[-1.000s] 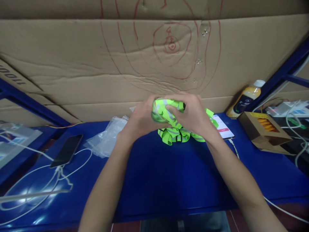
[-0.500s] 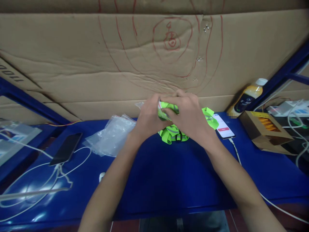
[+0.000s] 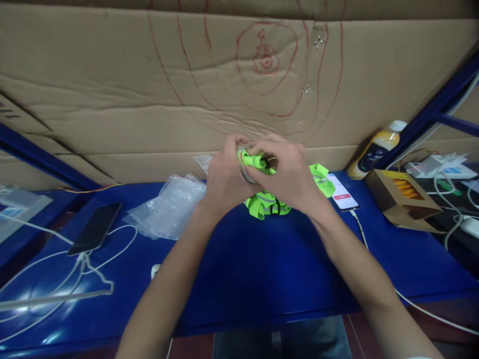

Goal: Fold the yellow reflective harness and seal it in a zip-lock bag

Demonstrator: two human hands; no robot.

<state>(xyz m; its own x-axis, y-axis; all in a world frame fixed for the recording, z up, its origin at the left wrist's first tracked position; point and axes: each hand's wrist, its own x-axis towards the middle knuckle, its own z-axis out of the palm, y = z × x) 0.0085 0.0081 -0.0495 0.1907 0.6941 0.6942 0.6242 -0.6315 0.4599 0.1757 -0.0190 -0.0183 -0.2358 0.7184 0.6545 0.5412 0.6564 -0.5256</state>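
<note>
Both my hands meet above the back of the blue table (image 3: pixel 262 269). My left hand (image 3: pixel 224 179) and my right hand (image 3: pixel 288 174) are closed round a bundle of neon-green reflective strap (image 3: pixel 256 162), squeezed between the fingers. There seems to be clear plastic around the bundle at my left hand's fingertips. More of the same green strap (image 3: pixel 267 204) lies in a heap on the table just below my hands, and a further piece (image 3: pixel 322 179) sticks out to the right of my right hand.
A pile of clear plastic bags (image 3: pixel 168 209) lies left of my hands. A dark phone (image 3: pixel 95 234) with white cables (image 3: pixel 75 274) is at far left. A lit phone (image 3: pixel 342 194), a juice bottle (image 3: pixel 376 149) and a cardboard box (image 3: pixel 404 199) stand to the right. A cardboard wall (image 3: pixel 149 99) closes the back.
My hands have squeezed the green bundle smaller and shifted slightly; less green shows between the fingers than a second ago. The view has tilted a little.
</note>
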